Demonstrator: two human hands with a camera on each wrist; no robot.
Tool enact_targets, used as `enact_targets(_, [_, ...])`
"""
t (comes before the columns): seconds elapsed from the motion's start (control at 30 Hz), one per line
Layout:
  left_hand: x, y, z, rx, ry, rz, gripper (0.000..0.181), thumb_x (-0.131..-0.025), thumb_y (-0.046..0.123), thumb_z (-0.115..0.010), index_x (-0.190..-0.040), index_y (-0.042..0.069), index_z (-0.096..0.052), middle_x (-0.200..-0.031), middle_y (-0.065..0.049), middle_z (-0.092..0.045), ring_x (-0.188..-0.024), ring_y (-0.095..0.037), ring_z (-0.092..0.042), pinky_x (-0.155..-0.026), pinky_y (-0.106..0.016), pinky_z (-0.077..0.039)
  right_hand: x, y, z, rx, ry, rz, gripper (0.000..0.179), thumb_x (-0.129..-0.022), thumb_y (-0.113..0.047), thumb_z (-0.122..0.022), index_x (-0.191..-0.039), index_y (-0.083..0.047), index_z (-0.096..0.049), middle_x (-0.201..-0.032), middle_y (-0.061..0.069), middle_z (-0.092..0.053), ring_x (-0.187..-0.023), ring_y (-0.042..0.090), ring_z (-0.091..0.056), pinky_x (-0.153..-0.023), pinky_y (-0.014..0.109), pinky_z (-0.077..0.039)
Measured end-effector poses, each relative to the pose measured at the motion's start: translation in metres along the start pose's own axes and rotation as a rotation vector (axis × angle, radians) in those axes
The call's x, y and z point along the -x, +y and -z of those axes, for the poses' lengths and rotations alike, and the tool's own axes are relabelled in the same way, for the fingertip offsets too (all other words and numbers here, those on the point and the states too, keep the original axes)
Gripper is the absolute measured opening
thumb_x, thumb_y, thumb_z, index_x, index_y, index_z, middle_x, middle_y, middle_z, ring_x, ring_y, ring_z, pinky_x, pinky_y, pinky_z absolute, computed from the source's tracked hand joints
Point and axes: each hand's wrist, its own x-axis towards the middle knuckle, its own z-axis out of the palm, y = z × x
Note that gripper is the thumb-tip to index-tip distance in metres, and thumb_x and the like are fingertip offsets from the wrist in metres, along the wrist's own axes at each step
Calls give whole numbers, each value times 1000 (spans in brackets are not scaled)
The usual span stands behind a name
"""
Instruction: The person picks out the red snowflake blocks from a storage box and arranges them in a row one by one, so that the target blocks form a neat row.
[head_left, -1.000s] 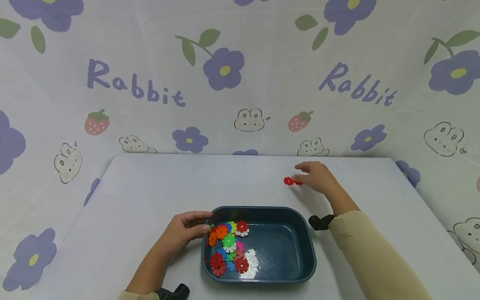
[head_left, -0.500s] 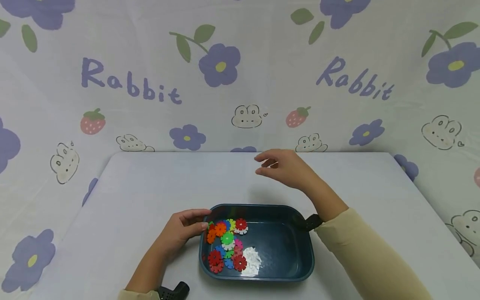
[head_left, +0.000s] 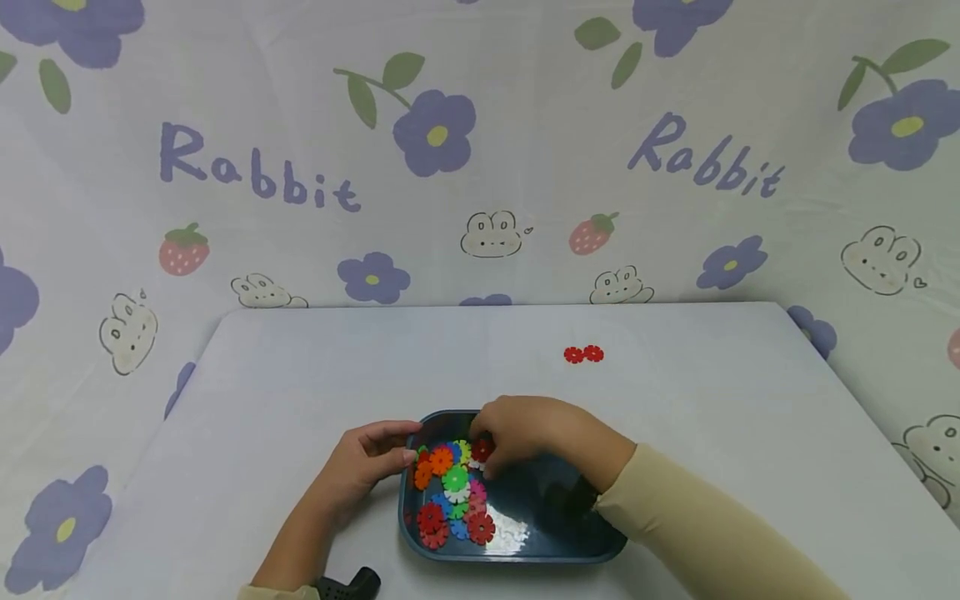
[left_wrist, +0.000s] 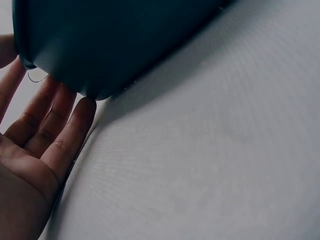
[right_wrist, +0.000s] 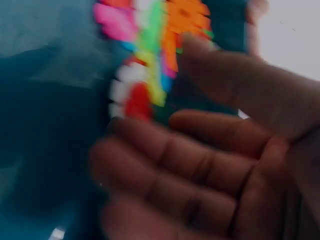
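My left hand [head_left: 360, 467] grips the left end of a dark teal tray [head_left: 525, 552]; in the left wrist view its fingers [left_wrist: 62, 142] lie against the outer wall. Toothed plastic snowflake discs in many colours are heaped in the tray's left half, a bright green disc [head_left: 455, 478] among them. My right hand [head_left: 528, 429] reaches down inside the tray, fingertips right at a red disc [head_left: 482, 451] by the back wall. The right wrist view is blurred, with thumb and fingers apart near a red disc [right_wrist: 138, 101] and a white disc [right_wrist: 119, 92].
Two red discs [head_left: 583, 354] lie side by side toward the back of the white table [head_left: 315, 358]. A cloth [head_left: 420, 200] printed with flowers and rabbits hangs behind. A black wrist device [head_left: 351, 585] sits on the left wrist.
My right hand has left the red discs at the back of the table, swung left and come down into the tray. The left hand stays on the tray.
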Motion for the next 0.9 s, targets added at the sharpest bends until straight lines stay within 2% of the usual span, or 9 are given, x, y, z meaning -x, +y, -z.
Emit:
enact_targets(0.1, [0,-1,0,1,1,-5,41,-88,14,-74,-126,5,-65,-124,-12,-66,-108,-21,-63,-90,-31,-56,-6,-4,-14,132,25,-28,42,-79,-29,-83,-114,-11,-72,-98,0,-70,-81,13,-57,-81,30,-55])
enact_targets(0.13, [0,-1,0,0,0,-9,41,-88,14,-73,-126,5,-65,-124,-12,-66,-108,-21,-63,-89,-31,-56,-8,-4,-17,151,37,-26,40,-79,-30,-83,-112,-11,-72,-94,-1,-70,-79,13,-57,-80,30,-55])
enact_targets(0.27, [1,-1,0,9,-12,-23,40,-88,13,-72,-127,4,-64,-123,-13,-66,-107,-21,-64,-89,-31,-57,-14,-4,-24,148,61,10,30,-82,-29,-80,-106,-14,-71,-86,-4,-67,-75,12,-56,-75,27,-53])
enact_targets(0.43, [1,-2,0,8,-22,-31,41,-89,12,-71,-127,2,-63,-123,-14,-66,-106,-20,-64,-88,-31,-56,-20,1,-25,42,40,112,11,-90,-26,-71,-98,-17,-71,-81,-9,-63,-72,9,-54,-69,21,-50])
enact_targets(0.63, [0,-2,0,11,-24,-33,41,-89,14,-71,-128,3,-63,-123,-13,-66,-107,-20,-64,-89,-32,-56,-22,3,-24,-99,14,201,13,-93,-28,-67,-87,-18,-72,-72,-10,-61,-65,6,-53,-63,18,-48])
enact_targets(0.73, [0,-2,0,3,-28,-41,41,-90,14,-71,-129,3,-62,-124,-15,-65,-108,-21,-64,-89,-31,-56,-23,4,-25,-202,11,214,10,-92,-21,-69,-99,-15,-73,-75,-9,-64,-64,5,-59,-64,18,-53])
enact_targets(0.83, [0,-2,0,-5,-26,-43,41,-90,13,-71,-129,2,-62,-125,-17,-65,-108,-22,-64,-89,-31,-56,-24,6,-26,-298,7,227,24,-91,-13,-69,-115,-12,-71,-80,-7,-67,-64,7,-65,-65,20,-56])
enact_targets(0.9, [0,-3,1,-12,-26,-48,42,-90,13,-71,-129,1,-62,-125,-19,-64,-108,-22,-64,-89,-31,-56,-24,6,-26,-351,1,236,27,-91,-9,-68,-119,-11,-70,-85,-4,-70,-65,9,-67,-64,21,-57])
